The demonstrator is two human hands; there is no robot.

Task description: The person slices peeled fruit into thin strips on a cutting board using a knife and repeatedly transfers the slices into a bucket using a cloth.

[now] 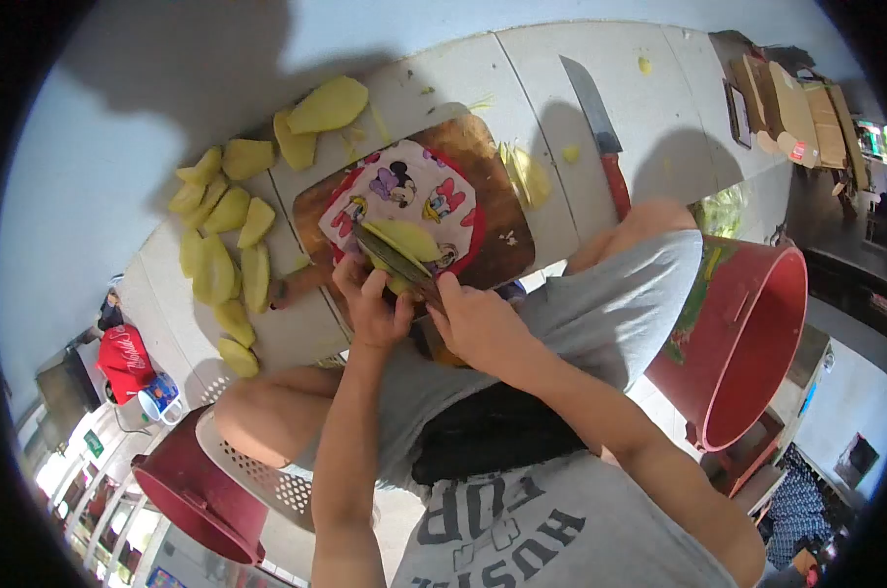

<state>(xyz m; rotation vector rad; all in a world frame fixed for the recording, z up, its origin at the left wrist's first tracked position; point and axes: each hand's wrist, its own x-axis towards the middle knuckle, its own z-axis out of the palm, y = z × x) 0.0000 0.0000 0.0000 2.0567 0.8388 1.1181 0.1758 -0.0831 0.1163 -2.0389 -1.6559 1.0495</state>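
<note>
My left hand (373,306) is closed around a peeled green mango (404,239), at the near edge of a cloth printed with cartoon characters (393,188). In my right hand (478,325) is a knife (393,253), its handle mostly covered by my fingers. The blade lies along the mango, with pale flesh showing on both sides. Beneath the cloth is a wooden cutting board (507,211), its handle pointing left. Several peeled mango pieces (230,210) are grouped left of the board, and thin slices (530,178) lie at its right edge.
A second knife with a red handle (615,181) lies on the tiled surface (463,69) to the right. A red bucket (747,343) stands by my right knee, another red tub (194,490) at lower left. Cardboard (791,113) leans at far right.
</note>
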